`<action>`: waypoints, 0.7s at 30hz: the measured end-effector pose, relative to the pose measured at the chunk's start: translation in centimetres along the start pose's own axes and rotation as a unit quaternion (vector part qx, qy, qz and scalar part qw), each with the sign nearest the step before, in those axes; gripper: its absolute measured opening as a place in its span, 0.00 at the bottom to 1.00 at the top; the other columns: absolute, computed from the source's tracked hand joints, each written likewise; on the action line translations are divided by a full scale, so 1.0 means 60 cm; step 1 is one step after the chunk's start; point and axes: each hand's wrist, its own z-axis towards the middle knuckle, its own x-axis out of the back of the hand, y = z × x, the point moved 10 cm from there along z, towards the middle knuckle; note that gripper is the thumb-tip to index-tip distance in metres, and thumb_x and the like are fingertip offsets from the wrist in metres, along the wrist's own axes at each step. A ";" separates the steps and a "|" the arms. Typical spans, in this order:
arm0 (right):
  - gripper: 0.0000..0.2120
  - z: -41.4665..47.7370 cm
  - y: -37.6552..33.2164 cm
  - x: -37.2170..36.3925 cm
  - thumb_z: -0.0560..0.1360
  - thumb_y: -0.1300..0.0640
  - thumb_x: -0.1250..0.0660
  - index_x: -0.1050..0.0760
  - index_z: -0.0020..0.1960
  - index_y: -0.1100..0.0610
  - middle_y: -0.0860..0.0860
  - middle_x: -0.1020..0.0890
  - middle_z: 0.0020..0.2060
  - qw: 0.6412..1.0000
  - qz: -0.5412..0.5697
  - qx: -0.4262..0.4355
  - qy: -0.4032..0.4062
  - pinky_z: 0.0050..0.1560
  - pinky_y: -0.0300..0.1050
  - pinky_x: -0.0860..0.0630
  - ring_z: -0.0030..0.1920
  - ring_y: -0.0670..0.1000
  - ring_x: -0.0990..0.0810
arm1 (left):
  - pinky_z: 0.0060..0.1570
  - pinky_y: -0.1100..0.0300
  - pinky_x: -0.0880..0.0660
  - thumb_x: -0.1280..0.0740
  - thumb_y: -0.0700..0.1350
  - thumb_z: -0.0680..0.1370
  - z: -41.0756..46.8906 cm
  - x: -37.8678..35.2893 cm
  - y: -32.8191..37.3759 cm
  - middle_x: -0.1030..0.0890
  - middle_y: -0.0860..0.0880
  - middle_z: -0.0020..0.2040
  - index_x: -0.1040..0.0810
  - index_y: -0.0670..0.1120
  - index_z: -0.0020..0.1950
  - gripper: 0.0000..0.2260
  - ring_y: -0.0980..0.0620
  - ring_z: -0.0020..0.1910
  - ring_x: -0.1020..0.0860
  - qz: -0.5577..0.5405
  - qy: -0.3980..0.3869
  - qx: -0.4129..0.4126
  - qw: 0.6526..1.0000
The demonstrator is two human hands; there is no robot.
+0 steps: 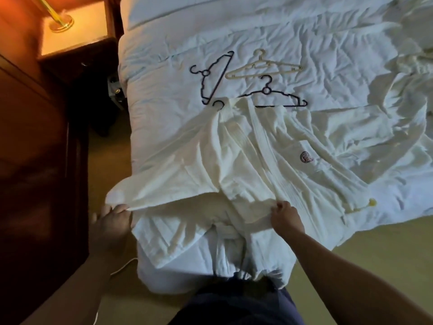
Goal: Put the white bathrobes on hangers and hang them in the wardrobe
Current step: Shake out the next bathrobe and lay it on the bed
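On the near corner of the bed, one white bathrobe lies spread front-up. Its long axis runs from the collar, at the far end, down to the hem, which hangs over the bed's edge against the person's legs. The collar points away from the person, toward the hangers. A dark emblem sits on the chest panel, on the right.

A dark hook shows at the collar's left side; whether its hanger sits inside the robe cannot be told. Just beyond the collar lies a dark hanger, its lower bar partly under the fabric. A cream hanger lies past it, and a second dark hanger lies to the left, tilted on end.

Left hand: arm reaching forward at the bed's left edge, fingers pinching the robe's left outer edge. Right hand: arm extended from lower right, knuckles up, fingers curled, pinching the front panel's edge near the middle.

A nightstand with a brass lamp base stands at upper left.
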 end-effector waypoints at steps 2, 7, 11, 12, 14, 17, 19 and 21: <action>0.21 -0.015 0.021 -0.006 0.81 0.44 0.44 0.31 0.69 0.55 0.61 0.27 0.60 0.999 0.018 -0.032 0.008 0.59 0.55 0.28 0.60 0.64 0.25 | 0.48 0.48 0.29 0.26 0.53 0.68 -0.044 -0.080 0.018 0.19 0.51 0.52 0.18 0.55 0.49 0.11 0.45 0.52 0.24 0.037 -0.130 -0.001 0.991; 0.16 -0.045 0.090 -0.033 0.81 0.49 0.46 0.30 0.63 0.55 0.57 0.27 0.59 0.995 0.057 -0.080 -0.018 0.49 0.51 0.30 0.56 0.61 0.23 | 0.58 0.44 0.27 0.33 0.48 0.71 -0.051 -0.137 0.152 0.29 0.44 0.67 0.22 0.53 0.63 0.19 0.36 0.61 0.29 -0.137 -0.231 -0.027 0.963; 0.11 -0.057 0.147 -0.050 0.81 0.54 0.43 0.29 0.61 0.53 0.55 0.21 0.48 0.988 0.105 -0.085 -0.071 0.40 0.49 0.21 0.44 0.59 0.20 | 0.68 0.52 0.34 0.31 0.49 0.77 -0.031 -0.117 0.280 0.36 0.48 0.74 0.27 0.53 0.71 0.22 0.43 0.70 0.36 -0.194 -0.282 -0.076 0.936; 0.11 -0.055 0.155 -0.051 0.82 0.55 0.43 0.27 0.62 0.54 0.55 0.20 0.50 0.988 0.101 -0.081 -0.079 0.43 0.49 0.21 0.46 0.59 0.19 | 0.69 0.54 0.35 0.29 0.48 0.76 -0.024 -0.115 0.305 0.35 0.47 0.73 0.26 0.52 0.70 0.22 0.44 0.70 0.34 -0.219 -0.281 -0.093 0.930; 0.15 -0.049 0.158 -0.049 0.83 0.55 0.44 0.24 0.63 0.58 0.58 0.19 0.56 0.993 0.069 -0.059 -0.082 0.53 0.49 0.25 0.55 0.60 0.20 | 0.70 0.56 0.35 0.27 0.47 0.75 -0.009 -0.101 0.343 0.31 0.47 0.70 0.23 0.51 0.67 0.21 0.45 0.68 0.30 -0.263 -0.274 -0.109 0.919; 0.09 -0.070 0.138 -0.035 0.82 0.52 0.42 0.24 0.54 0.53 0.55 0.17 0.47 0.997 0.066 0.000 -0.041 0.48 0.49 0.24 0.48 0.58 0.20 | 0.68 0.57 0.32 0.27 0.46 0.74 0.000 -0.084 0.387 0.27 0.49 0.65 0.21 0.50 0.64 0.19 0.49 0.64 0.26 -0.296 -0.275 -0.135 0.905; 0.05 -0.099 0.121 -0.042 0.80 0.52 0.39 0.25 0.52 0.49 0.51 0.19 0.37 0.996 0.077 0.041 -0.025 0.40 0.48 0.26 0.40 0.55 0.21 | 0.66 0.56 0.29 0.26 0.45 0.74 -0.002 -0.078 0.406 0.27 0.50 0.62 0.21 0.51 0.64 0.18 0.51 0.61 0.24 -0.303 -0.280 -0.149 0.899; 0.06 -0.129 0.107 -0.062 0.78 0.53 0.38 0.24 0.53 0.49 0.48 0.21 0.34 0.993 0.097 0.066 -0.028 0.37 0.47 0.29 0.36 0.52 0.23 | 0.62 0.55 0.27 0.26 0.45 0.73 -0.008 -0.075 0.416 0.27 0.52 0.59 0.21 0.51 0.63 0.18 0.52 0.54 0.23 -0.308 -0.285 -0.155 0.894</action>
